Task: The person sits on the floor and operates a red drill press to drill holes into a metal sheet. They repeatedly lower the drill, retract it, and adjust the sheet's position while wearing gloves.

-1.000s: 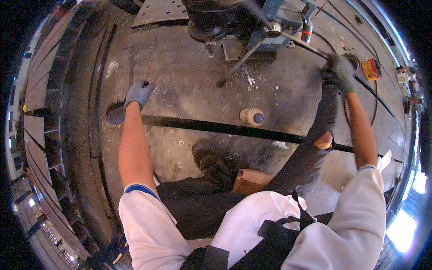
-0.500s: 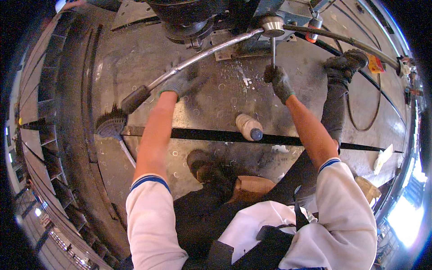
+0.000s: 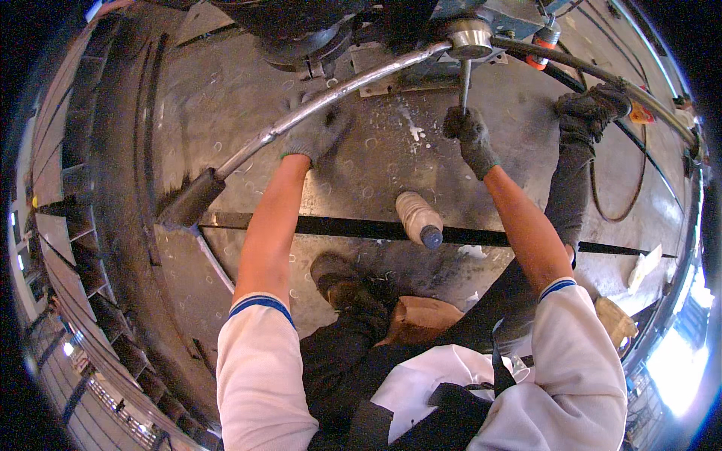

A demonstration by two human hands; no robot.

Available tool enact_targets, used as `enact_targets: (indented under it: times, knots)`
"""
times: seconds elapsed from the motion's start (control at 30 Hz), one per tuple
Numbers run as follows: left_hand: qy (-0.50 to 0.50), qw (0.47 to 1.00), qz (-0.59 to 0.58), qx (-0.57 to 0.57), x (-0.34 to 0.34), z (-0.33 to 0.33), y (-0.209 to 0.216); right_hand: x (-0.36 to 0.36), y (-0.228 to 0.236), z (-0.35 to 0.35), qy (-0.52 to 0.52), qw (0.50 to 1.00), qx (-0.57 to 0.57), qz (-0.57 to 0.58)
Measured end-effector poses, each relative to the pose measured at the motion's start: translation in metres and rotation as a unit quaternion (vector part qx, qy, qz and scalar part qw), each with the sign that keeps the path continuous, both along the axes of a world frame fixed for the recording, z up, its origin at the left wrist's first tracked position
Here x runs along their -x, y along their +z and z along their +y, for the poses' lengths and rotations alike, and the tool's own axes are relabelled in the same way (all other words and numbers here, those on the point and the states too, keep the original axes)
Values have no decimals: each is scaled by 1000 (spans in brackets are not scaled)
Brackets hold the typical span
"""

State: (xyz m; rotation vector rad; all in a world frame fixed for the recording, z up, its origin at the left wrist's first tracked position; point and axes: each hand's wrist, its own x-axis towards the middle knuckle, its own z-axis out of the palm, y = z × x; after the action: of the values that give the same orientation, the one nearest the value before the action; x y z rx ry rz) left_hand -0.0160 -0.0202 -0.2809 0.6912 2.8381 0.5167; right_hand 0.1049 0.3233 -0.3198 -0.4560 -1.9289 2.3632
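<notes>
A round metal hub (image 3: 470, 39) on the machine carries several rod levers. My right hand (image 3: 475, 137), in a grey work glove, is closed around the short metal lever (image 3: 465, 84) that points down toward me from the hub. A long silvery lever (image 3: 353, 84) reaches left from the hub and ends in a dark grip (image 3: 197, 197). My left hand (image 3: 314, 134), gloved too, is beneath this long lever with its fingers apart. The lever crosses in front of it and hides part of the fingers; I see nothing held there.
A bottle (image 3: 418, 216) with a dark cap lies on the slotted metal surface (image 3: 361, 173) between my arms. A brush handle (image 3: 215, 259) shows beside the dark grip, which hides most of its head. Another dark lever (image 3: 602, 74) extends right. My boots rest on the metal.
The long lever's dark grip has swung down over the brush head. My left hand has shifted right and blurs less. My right hand stays closed on the short lever.
</notes>
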Motion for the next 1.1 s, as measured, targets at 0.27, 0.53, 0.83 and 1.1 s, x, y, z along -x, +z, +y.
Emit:
enact_targets:
  times: [0.27, 0.53, 0.83, 1.1]
  knots:
    - [19, 998, -54, -2, 4, 16, -4, 9, 1, -1, 37, 996, -71, -32]
    - [5, 997, -68, -32, -42, -12, 23, 3, 20, -3, 35, 997, -65, -16]
    - [-170, 973, -48, -151, -179, -9, 10, -12, 161, 127, -8, 733, -678, 56]
    - [-37, 897, -311, -313, -211, 70, 1, -8, 409, 102, -46, 592, -756, 277]
